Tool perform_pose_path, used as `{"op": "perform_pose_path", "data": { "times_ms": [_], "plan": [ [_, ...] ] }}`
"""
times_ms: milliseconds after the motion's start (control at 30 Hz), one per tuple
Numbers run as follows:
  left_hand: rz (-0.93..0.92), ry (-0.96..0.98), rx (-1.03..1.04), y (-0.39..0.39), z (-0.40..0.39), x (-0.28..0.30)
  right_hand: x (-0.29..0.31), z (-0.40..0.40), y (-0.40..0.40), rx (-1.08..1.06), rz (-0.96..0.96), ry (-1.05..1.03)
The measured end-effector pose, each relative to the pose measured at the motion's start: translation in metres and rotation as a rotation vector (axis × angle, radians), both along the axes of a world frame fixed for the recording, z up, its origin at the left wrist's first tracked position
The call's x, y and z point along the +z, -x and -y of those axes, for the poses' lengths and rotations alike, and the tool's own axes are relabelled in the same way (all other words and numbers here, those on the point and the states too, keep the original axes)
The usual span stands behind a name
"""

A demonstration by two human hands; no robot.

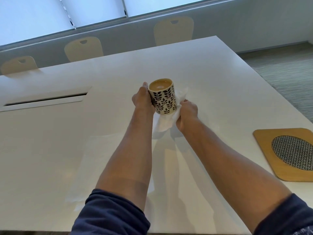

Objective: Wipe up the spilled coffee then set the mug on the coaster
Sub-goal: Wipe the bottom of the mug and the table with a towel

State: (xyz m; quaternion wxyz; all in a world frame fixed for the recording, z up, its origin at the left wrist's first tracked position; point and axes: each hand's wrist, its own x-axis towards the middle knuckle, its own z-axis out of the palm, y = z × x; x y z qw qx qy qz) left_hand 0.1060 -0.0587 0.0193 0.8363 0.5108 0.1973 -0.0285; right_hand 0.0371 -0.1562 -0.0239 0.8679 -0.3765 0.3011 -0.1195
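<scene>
White, glossy table (211,78) fills the view. Left hand (143,100) fingers wrap the nearly full leaf-patterned ceramic mug (163,97), lifted; right hand (187,114) clutches a crumpled white paper towel (165,122) beneath it. Any tilt toward the wooden, mesh-centred coaster (288,153) could slosh coffee.

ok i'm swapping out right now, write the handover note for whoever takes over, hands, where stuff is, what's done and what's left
Left hand: grips the mug, lifted off the table, coffee inside.
Right hand: holds a white paper towel against the mug's base and side.
Coaster: on the table to the right, nothing on it.
Done: no spill visible on the tabletop.
Left: finish wiping the mug, check where it stood, set it on the coaster.
</scene>
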Motion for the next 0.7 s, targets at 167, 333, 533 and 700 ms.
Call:
{"op": "perform_pose_path", "data": {
  "times_ms": [167, 333, 533, 700],
  "plan": [
    [-0.014, -0.005, 0.01, -0.004, 0.0, 0.003, -0.001, -0.003, 0.006, 0.024, 0.01, -0.085],
    [-0.008, -0.002, 0.025, -0.006, 0.0, 0.004, 0.003, -0.006, 0.011, 0.09, 0.019, -0.135],
    [-0.009, -0.004, 0.023, -0.006, 0.0, 0.008, 0.005, -0.01, 0.013, 0.068, -0.022, -0.153],
    [-0.006, -0.009, 0.035, -0.007, -0.001, 0.009, 0.01, -0.011, 0.018, 0.122, -0.06, -0.131]
  ]
}}
